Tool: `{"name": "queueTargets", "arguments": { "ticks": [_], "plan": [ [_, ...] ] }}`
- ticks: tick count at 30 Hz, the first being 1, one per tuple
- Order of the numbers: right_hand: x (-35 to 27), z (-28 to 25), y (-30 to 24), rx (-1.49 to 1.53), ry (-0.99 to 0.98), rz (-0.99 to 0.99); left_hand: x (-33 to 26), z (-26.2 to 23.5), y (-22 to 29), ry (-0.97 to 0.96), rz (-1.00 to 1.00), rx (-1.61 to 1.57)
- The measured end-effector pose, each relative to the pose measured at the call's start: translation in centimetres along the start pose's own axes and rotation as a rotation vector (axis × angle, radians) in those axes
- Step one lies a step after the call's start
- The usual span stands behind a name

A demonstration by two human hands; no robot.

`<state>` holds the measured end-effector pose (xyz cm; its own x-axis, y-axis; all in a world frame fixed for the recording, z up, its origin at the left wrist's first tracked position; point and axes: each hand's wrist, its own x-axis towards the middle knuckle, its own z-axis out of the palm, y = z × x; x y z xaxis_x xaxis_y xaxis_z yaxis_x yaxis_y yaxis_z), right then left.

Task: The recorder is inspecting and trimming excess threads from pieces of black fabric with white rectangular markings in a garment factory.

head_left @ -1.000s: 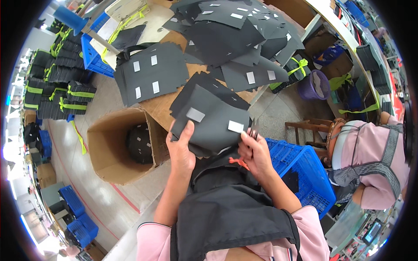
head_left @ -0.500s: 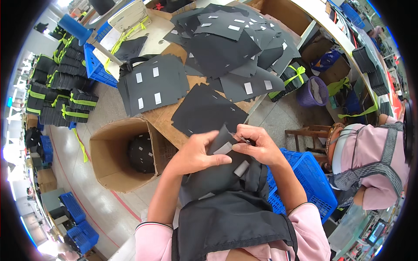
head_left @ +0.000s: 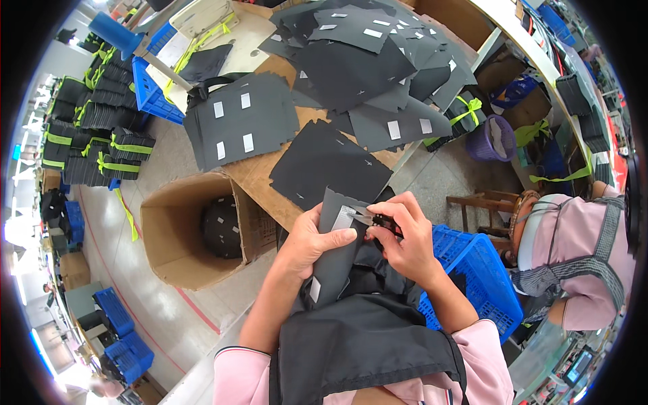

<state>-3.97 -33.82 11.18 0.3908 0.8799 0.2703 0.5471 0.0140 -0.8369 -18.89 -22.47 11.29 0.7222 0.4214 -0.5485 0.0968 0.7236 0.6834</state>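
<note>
Above my lap, my left hand (head_left: 312,244) grips a folded dark grey sheet piece (head_left: 329,263), thumb on its front. A pale rectangular patch (head_left: 344,217) shows near its top, and another patch (head_left: 315,289) lower down. My right hand (head_left: 408,236) is closed around black-handled thread snips (head_left: 383,224). Their metal blades point left and touch or nearly touch the upper patch's edge; I cannot tell which. Just beyond my hands, a dark sheet (head_left: 329,164) lies on the brown board of the table.
A heap of dark sheets (head_left: 358,74) covers the table's far side, with a neat stack (head_left: 239,121) to its left. An open cardboard box (head_left: 169,233) stands at left, a blue crate (head_left: 466,270) at right. Another person (head_left: 574,250) is at far right.
The sheet piece has turned more upright, folded in my left hand. My right hand has moved slightly right, off the sheet, and the snips' blades now show at the patch.
</note>
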Motion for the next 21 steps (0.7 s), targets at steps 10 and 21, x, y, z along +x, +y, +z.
{"name": "queueTargets", "arguments": {
  "ticks": [10,21],
  "plan": [
    [0.4,0.0,0.3,-0.289,0.047,-0.285,-0.1,0.1,-0.5,0.030,0.057,0.027],
    [0.1,-0.9,0.6,0.055,0.093,0.020,-0.1,-0.4,-0.6,0.047,0.025,0.100]
  ]
}}
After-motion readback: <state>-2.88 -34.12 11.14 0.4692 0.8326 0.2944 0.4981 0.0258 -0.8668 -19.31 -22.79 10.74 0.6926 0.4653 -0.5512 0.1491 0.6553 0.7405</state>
